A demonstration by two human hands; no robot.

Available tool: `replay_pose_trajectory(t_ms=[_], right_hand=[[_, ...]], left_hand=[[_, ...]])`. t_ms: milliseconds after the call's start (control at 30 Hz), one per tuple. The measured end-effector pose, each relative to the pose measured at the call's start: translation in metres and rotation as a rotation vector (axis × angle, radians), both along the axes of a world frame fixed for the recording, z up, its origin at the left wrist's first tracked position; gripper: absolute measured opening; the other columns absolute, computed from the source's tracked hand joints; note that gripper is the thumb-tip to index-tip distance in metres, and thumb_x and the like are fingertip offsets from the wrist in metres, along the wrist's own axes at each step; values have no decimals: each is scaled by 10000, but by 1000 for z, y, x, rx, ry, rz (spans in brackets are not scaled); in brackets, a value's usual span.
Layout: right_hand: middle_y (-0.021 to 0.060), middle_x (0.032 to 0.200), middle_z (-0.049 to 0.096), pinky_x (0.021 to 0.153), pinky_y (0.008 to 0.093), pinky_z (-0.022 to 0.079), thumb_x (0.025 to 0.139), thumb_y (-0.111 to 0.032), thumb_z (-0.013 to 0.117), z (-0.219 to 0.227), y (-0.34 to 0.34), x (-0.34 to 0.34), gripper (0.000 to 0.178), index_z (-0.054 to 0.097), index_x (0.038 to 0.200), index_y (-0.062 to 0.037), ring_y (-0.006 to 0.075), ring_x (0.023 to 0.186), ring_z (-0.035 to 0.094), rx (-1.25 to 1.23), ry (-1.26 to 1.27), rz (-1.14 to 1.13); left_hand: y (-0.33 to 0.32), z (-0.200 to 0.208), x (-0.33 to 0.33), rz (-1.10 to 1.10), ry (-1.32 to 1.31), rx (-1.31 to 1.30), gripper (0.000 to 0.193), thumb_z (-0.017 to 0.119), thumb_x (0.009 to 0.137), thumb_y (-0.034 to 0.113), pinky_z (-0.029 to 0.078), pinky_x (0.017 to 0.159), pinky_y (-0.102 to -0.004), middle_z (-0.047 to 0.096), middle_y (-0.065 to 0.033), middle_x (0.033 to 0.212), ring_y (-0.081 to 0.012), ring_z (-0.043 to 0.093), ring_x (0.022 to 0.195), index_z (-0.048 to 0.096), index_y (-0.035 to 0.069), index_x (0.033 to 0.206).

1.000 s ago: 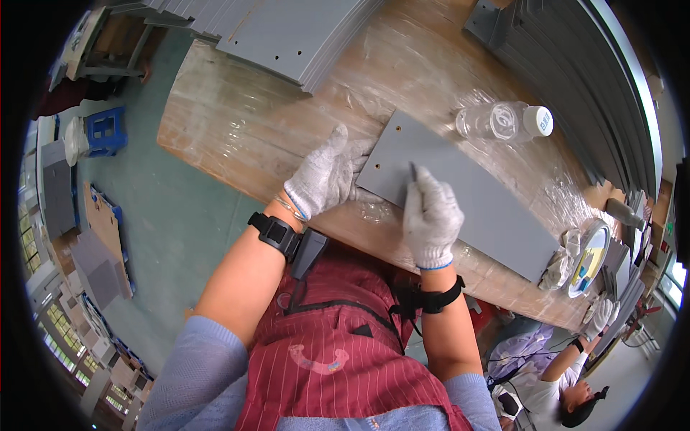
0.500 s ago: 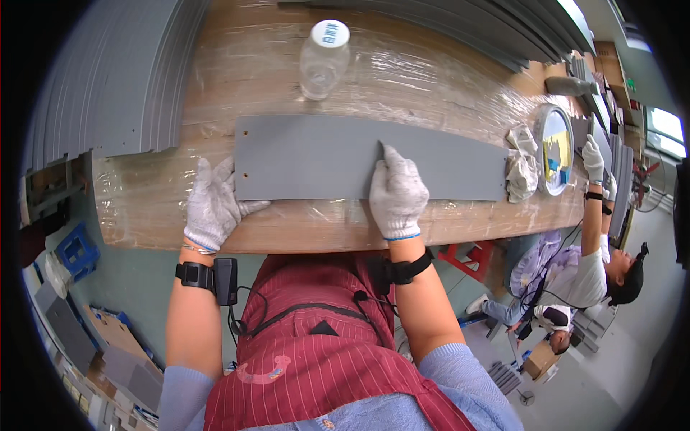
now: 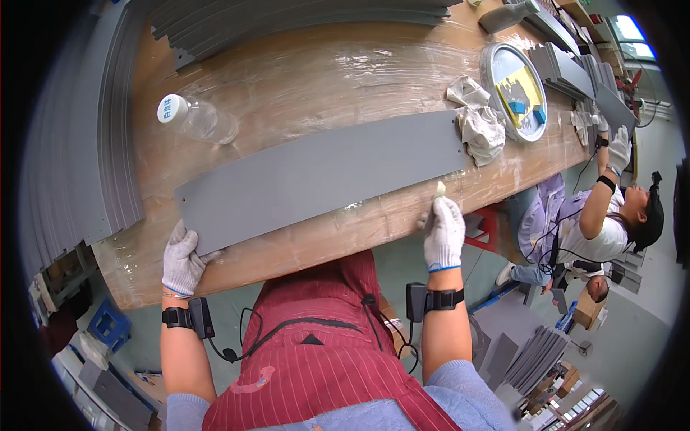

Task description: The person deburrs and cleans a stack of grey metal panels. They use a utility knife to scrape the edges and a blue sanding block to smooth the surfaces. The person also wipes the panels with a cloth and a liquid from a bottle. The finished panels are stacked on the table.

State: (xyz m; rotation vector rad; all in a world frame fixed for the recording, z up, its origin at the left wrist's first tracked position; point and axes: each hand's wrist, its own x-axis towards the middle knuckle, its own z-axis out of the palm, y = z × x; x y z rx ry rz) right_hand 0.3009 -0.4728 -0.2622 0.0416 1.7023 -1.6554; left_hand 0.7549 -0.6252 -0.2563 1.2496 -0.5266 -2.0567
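Note:
A long grey panel [image 3: 323, 176] with small holes at its ends lies flat and slanted on the film-covered table. My left hand [image 3: 185, 262], in a white knit glove, is closed round the panel's near left corner, thumb at the short edge and fingers at the front edge. Off the panel's front edge, near its right end, my gloved right hand [image 3: 443, 233] pinches a small pale yellowish piece [image 3: 440, 189] between its fingertips; its exact kind is too small to make out. A crumpled white cloth [image 3: 480, 133] touches the panel's right end.
A clear bottle with a white lid [image 3: 172, 108] lies behind the panel. Stacked grey panels [image 3: 86, 144] stand left, more [image 3: 302, 25] at the back. A round lid [image 3: 489, 68] holds a yellow sheet and blue blocks. Another person [image 3: 575, 215] works at the right.
My right hand has left the panel's middle and moved right, past the front edge. The left hand stays at the corner. The whole view has turned, so the panel now appears slanted.

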Motion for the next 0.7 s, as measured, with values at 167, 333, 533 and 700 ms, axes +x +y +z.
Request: replay_pose_trajectory(t_ms=[167, 333, 533, 700], right_hand=[[32, 825, 641, 696, 284, 559, 964, -184, 671, 27, -31, 83, 185, 643, 1064, -32, 120, 717, 630, 7, -342, 314], [-7, 721, 611, 634, 238, 496, 939, -198, 699, 37, -46, 93, 192, 662, 1029, -34, 75, 656, 582, 90, -195, 365], [16, 755, 651, 589, 220, 467, 938, -210, 701, 68, -65, 99, 214, 673, 1057, -35, 68, 616, 566, 150, -12, 450], [17, 802, 665, 596, 220, 457, 950, -167, 690, 88, -77, 90, 189, 665, 1082, -35, 70, 656, 572, -20, -62, 444]], left_hand=[[23, -11, 23, -190, 104, 61, 472, 583, 962, 92, 674, 724, -458, 616, -204, 1283, -352, 706, 1037, 439, -14, 1399], [28, 36, 5, -160, -98, 200, 552, 601, 931, 83, 648, 667, -350, 688, -171, 1079, -263, 727, 803, 432, 3, 1449], [17, 14, 17, -547, -1061, -844, 605, 626, 823, 21, 518, 963, -403, 652, -180, 1265, -325, 647, 1135, 512, 33, 1417], [-13, 12, 1, -571, -873, -1044, 514, 753, 787, 68, 467, 1050, -406, 672, -158, 1244, -298, 619, 1176, 644, 27, 1287]])
